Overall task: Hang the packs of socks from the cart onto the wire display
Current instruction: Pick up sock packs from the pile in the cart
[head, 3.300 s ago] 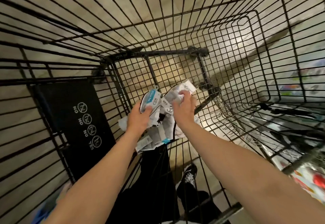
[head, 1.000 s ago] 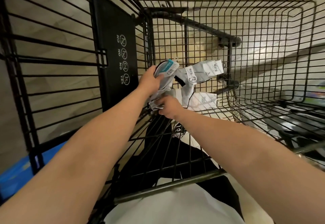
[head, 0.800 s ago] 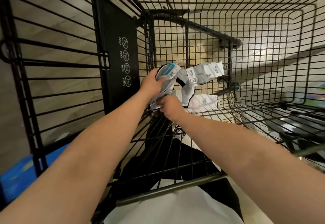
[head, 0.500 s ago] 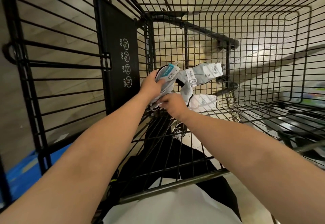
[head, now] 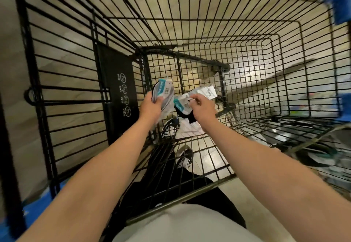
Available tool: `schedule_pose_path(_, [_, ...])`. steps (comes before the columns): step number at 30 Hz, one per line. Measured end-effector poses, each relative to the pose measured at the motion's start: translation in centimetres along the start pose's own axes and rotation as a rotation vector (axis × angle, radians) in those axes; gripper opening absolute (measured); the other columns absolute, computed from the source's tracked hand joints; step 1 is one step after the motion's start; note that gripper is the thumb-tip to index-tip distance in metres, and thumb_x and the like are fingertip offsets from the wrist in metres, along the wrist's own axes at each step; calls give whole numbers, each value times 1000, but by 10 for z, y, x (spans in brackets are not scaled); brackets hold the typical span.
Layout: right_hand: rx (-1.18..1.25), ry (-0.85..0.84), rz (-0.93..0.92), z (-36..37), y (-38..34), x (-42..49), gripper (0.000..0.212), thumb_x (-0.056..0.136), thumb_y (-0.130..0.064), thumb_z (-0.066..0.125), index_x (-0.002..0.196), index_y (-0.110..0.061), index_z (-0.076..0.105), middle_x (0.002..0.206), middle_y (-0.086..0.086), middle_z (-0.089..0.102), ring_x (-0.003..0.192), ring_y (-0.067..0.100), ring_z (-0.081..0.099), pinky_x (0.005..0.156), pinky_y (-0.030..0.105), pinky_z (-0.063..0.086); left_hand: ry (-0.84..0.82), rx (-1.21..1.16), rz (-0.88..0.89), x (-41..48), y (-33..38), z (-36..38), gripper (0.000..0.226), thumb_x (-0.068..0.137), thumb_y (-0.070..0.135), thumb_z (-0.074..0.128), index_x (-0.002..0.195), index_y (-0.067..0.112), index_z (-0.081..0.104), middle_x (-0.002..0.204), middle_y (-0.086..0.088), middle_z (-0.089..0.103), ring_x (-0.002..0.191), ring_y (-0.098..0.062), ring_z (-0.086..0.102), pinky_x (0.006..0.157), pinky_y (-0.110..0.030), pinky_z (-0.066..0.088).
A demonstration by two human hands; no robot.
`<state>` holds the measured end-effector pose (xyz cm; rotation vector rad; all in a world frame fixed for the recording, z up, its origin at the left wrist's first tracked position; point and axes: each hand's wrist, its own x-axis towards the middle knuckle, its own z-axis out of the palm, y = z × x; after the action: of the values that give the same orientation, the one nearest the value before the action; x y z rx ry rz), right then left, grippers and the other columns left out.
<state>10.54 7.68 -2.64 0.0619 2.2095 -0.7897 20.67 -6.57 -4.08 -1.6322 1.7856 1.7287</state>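
Head camera looked straight down into the cart (head: 247, 38). It was the biggest thing in view, a black wire basket with the pale floor (head: 66, 55) showing through its mesh. On its left wall hung a black panel (head: 115, 82) with round warning signs. The wire display I could not find with certainty, because the right edge was only blur. I judged that hanging had not begun and this was the gathering step.

Both my bare arms reached deep inside, because the socks lay at the far end of the bottom. Two loose packs (head: 206, 92) rested on the bottom wires. One had a white label and lay beyond my right hand; the other lay nearer to me.

My left hand (head: 151, 106) gripped a grey pack (head: 163, 91), with the fingers curled behind it and the thumb pressed on its front under the teal band. I think this hand served as a store, so that the other was free to collect.

My right hand (head: 202, 108) pinched a second pack (head: 182, 104) near its top between thumb and fingertips. This pack was just beside the grey one. I could not tell if it was lifted clear of the pack under it.

A small white hook seemed to sit at the pinch, but it was too small to be sure. Holding there made sense, since the hook must meet the display. Such a hook could easily catch in the mesh, so a slow lift seemed wise.
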Motion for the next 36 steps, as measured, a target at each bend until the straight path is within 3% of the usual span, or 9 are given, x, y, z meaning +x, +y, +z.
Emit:
schedule_pose_path(5, [294,66,-9,-47,-28,-14,18,105,-19,45,110,-23,62,106,0,63,94,18,64,71,34,57,-46,8,118,-18,35,5,29,101,36,54,128,28,58,117,7,65,104,-14,62,89,-37,52])
schedule_pose_path(10, [369,125,-92,-84,-37,-40,17,107,-20,39,110,-32,52,109,-1,59,97,25,65,79,50,62,-45,117,278,-45,69,12,22,100,36,56,117,23,59,104,8,66,89,-7,61,74,-31,54])
schedule_pose_path(16, [499,229,-230,-143,-59,-84,26,105,-14,45,91,-35,52,109,2,62,94,26,66,64,32,55,80,332,546,-95,114,19,18,98,36,59,111,23,58,99,5,65,85,-12,61,66,-33,53])
schedule_pose_path(20, [619,313,-332,-193,-58,-136,22,100,0,45,98,-16,60,105,-3,64,82,12,63,53,17,51,-51,143,632,-164,160,35,33,98,41,58,127,24,57,110,8,66,95,-10,64,75,-35,60])
schedule_pose_path(23, [702,395,-418,-235,-44,-179,19,102,-8,46,102,-18,63,103,-2,64,91,19,64,67,28,56,-118,123,777,-226,184,58,29,97,39,60,120,21,58,103,4,66,91,-10,65,72,-28,57])
schedule_pose_path(26, [766,424,-474,-276,-13,-232,9,98,-18,56,104,-24,60,104,-3,63,91,17,64,66,27,55,-91,186,929,-293,197,91,19,98,38,58,108,21,58,90,4,65,79,-13,64,61,-23,49])
schedule_pose_path(30, [678,603,-546,-312,46,-294,15,94,-22,61,102,-32,55,107,-20,60,111,17,58,93,38,49,-104,348,1058,-356,186,134,23,100,46,51,108,25,55,91,6,64,79,-14,64,64,-32,51])
schedule_pose_path(33, [667,728,-530,-325,91,-327,15,96,-21,59,101,-34,54,100,-36,55,108,9,56,90,32,45,-90,542,1136,-388,162,161,23,102,45,48,98,23,48,80,5,59,68,-15,61,55,-31,48])
schedule_pose_path(36, [733,798,-459,-326,140,-343,15,97,-17,58,105,-29,53,106,-21,57,102,7,56,80,24,43,-229,527,1100,-406,133,189,19,101,38,52,98,19,53,76,5,60,63,-11,57,46,-16,36])
